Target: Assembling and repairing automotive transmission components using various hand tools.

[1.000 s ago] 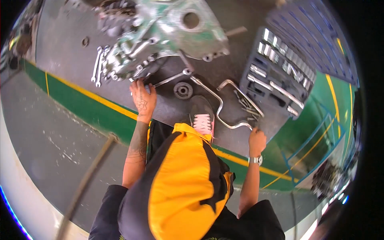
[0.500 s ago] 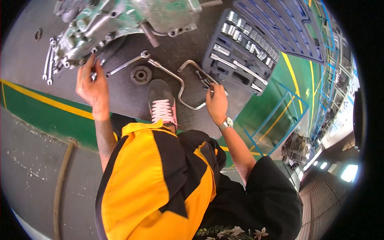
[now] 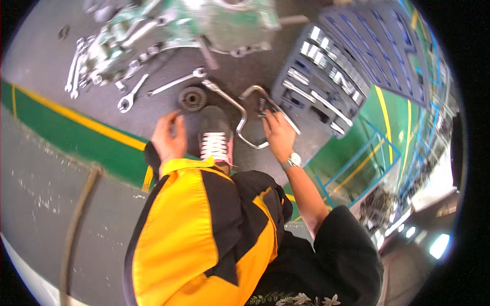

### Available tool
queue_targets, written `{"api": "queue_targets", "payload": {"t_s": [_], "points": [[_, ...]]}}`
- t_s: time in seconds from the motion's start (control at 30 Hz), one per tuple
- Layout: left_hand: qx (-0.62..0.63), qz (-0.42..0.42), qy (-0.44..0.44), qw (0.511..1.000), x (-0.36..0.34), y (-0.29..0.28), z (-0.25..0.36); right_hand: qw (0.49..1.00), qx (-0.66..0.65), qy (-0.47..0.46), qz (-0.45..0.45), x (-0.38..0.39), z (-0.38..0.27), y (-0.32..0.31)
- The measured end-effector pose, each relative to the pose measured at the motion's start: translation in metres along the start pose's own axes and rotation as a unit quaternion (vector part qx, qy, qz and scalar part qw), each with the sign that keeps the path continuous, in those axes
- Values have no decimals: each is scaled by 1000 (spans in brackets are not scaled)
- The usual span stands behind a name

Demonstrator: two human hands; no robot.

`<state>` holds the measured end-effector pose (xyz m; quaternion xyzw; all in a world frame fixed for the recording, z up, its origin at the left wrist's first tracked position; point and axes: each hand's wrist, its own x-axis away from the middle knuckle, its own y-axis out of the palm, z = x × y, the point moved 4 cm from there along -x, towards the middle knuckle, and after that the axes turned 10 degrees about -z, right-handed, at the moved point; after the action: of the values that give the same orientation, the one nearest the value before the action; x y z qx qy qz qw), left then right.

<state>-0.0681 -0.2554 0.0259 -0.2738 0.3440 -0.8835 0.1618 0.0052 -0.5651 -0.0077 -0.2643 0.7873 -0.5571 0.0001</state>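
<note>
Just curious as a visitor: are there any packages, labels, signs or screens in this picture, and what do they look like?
Open dark blue plastic socket-set case: on the floor at upper right, rectangular, with rows of shiny metal sockets.
Labels, signs, screens: none that I can make out.
Painted green and yellow floor stripe: runs slantwise at left, a marking, not a sign.

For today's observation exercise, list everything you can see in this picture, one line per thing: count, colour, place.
engine block: one, green and grey, top centre on the floor
spanners: several, silver, scattered upper left
round disc: one, dark, by the shoe
bent crank tool: one, silver, centre floor
socket tray: one, dark blue, upper right
hose: one, brown, lower left
floor stripe: one, yellow on green, left
shoe: one, black and pink, centre
wristwatch: one, silver, right wrist
left hand: open, beside shoe
right hand: on crank tool
</note>
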Motion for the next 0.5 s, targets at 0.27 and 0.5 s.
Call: {"api": "queue_targets", "payload": {"t_s": [0.27, 0.5], "points": [[110, -287, 177, 935, -22, 34, 93, 996, -72, -47, 20, -41, -67, -31], [71, 163, 141, 974, -63, -87, 46, 934, -343, -95, -3, -106, -186, -50]]}}
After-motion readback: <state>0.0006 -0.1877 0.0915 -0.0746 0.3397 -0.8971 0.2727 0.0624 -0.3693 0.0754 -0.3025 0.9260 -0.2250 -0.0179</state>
